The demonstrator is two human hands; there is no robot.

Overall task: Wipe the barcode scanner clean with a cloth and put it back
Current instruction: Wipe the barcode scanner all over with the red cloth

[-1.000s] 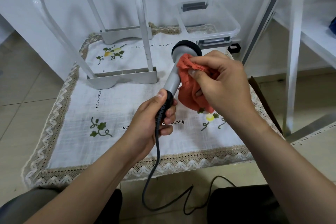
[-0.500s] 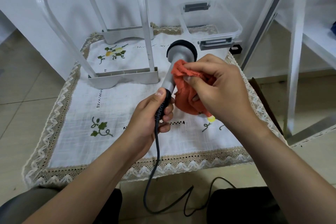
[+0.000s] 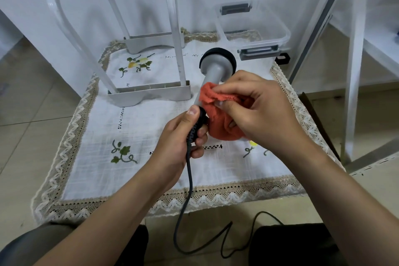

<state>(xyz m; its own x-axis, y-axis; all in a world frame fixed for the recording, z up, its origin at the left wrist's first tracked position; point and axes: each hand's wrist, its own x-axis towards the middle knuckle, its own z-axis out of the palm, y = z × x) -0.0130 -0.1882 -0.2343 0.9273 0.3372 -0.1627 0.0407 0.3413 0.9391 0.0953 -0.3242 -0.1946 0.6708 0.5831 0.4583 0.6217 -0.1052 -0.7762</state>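
The scanner (image 3: 212,73) is looking like smooth, matt grey plastic with a black rubbery ring on its head. The cloth (image 3: 218,119) is looking soft, orange and a bit fuzzy. The tablecloth (image 3: 151,136) is showing rough white weave with lacy edges. The box (image 3: 252,28) is looking like clear, shiny plastic. The cord (image 3: 190,170) is looking dark and matt.

Legible text, labels, brands, numbers, signs: none. The grey plastic barcode scanner with black-rimmed head (image 3: 212,71) shows no readable marking; the orange cloth (image 3: 218,119), the clear plastic lidded box (image 3: 252,28) and the white embroidered tablecloth (image 3: 133,136) carry no lettering either.
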